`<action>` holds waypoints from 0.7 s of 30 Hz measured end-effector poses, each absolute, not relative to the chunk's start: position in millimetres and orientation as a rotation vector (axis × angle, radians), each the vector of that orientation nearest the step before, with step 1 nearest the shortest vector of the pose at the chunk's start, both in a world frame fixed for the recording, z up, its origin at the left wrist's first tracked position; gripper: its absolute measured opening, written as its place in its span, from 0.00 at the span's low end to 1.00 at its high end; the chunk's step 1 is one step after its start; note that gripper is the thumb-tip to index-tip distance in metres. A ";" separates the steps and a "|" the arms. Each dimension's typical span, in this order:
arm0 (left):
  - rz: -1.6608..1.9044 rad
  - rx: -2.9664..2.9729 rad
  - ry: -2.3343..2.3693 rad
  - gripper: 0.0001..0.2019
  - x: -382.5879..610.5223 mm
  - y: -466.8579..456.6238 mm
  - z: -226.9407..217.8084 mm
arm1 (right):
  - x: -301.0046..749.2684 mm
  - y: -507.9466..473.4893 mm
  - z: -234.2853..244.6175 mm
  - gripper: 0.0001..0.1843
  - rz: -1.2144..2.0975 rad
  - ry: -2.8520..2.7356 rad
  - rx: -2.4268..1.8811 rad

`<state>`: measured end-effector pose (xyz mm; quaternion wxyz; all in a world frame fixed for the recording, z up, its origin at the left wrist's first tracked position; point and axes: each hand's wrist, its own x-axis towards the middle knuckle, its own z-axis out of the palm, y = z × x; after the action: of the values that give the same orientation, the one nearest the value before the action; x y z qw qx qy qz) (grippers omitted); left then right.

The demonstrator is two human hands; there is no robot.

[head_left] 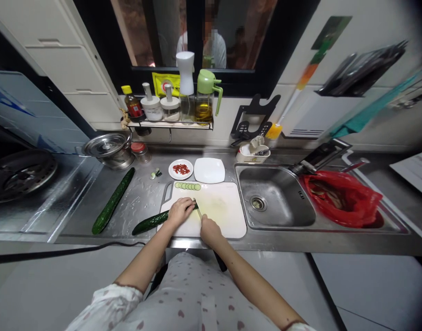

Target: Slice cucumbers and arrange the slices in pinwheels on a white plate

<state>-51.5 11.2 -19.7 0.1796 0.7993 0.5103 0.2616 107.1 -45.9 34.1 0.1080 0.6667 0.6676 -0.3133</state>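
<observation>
Green cucumber (149, 224), white board (228, 216), heart-print top (193, 299)

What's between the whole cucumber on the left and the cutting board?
In the head view, the cucumber under the left hand juts past the board's left edge over the counter; small scraps lie farther back.

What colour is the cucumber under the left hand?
The cucumber is dark green; see the head view.

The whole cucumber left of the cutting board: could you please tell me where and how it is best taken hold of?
I would grip the whole cucumber around its middle, coming from above and closing across its width. It lies slanted on the counter, long and slender, so a central hold should probably balance it best.
</observation>
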 end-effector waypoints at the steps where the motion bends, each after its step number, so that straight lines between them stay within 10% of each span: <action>1: 0.738 2.255 1.442 0.10 -51.5 11.3 -19.6 | 108.1 -48.5 33.9 0.17 -0.916 1.967 1.958; 21: 0.636 2.197 1.463 0.12 -50.6 10.2 -10.7 | 128.6 -70.5 35.8 0.16 -0.888 2.043 1.914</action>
<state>-50.6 10.2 -10.7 0.2117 0.7907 0.5267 0.2290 128.6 -70.5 35.8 0.1023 0.6483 0.6920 -0.3008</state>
